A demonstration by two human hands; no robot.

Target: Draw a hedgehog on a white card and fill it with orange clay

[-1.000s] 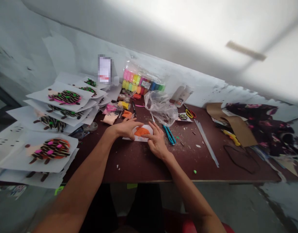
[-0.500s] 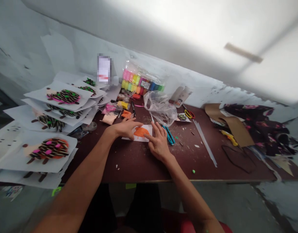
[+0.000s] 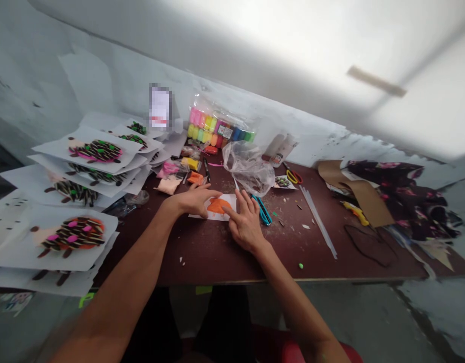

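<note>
A small white card point(image 3: 202, 214) lies on the dark red table, with a flat orange clay shape point(image 3: 218, 204) spread on it. My left hand point(image 3: 192, 200) rests on the card's left side, thumb and fingers apart around that edge. From the right, my right hand point(image 3: 248, 222) reaches over the card with fingers stretched out. Its index fingertip touches the clay's right edge. Just right of this hand lie turquoise-handled scissors or a cutter point(image 3: 263, 210); which of the two I cannot tell.
Stacked paper sheets with clay hedgehogs point(image 3: 73, 234) fill the left side. Behind the card are clay packets point(image 3: 169, 185), a tray of coloured clay point(image 3: 217, 132) and a crumpled plastic bag point(image 3: 251, 169). Clear sticks point(image 3: 318, 222), yellow-red scissors point(image 3: 293, 176) and brown cardboard point(image 3: 370, 201) lie to the right.
The view has shifted slightly, so the surroundings sit a little further left. Both hands keep nearly the same pose on the card, and the orange clay looks the same.
</note>
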